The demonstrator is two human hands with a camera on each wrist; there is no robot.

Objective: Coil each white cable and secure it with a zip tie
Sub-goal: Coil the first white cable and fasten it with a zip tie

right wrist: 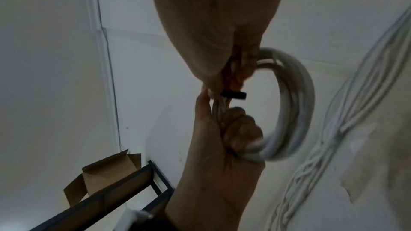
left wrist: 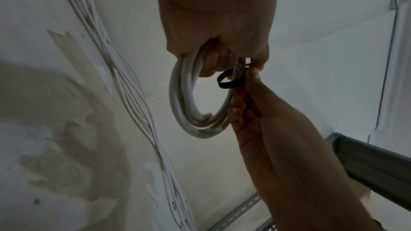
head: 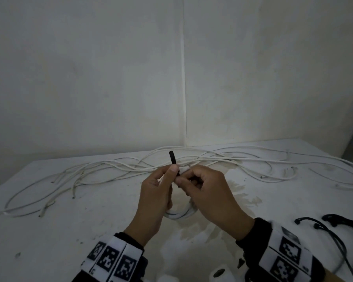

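Both hands meet above the middle of the white table (head: 90, 231). My left hand (head: 167, 180) has its fingers curled through a small coil of white cable (head: 179, 213), seen as a ring in the left wrist view (left wrist: 184, 103) and right wrist view (right wrist: 295, 103). A black zip tie (head: 172, 159) loops round the coil's strands (left wrist: 229, 82) (right wrist: 235, 95), its tail sticking up past my left thumb. My right hand (head: 192, 182) pinches the tie right beside the left hand. Most of the coil is hidden behind both hands in the head view.
Several loose white cables (head: 130, 167) sprawl across the far half of the table by the wall. Spare black zip ties (head: 334, 226) lie at the near right. A cardboard box on a dark metal rack (right wrist: 106, 173) stands off the table.
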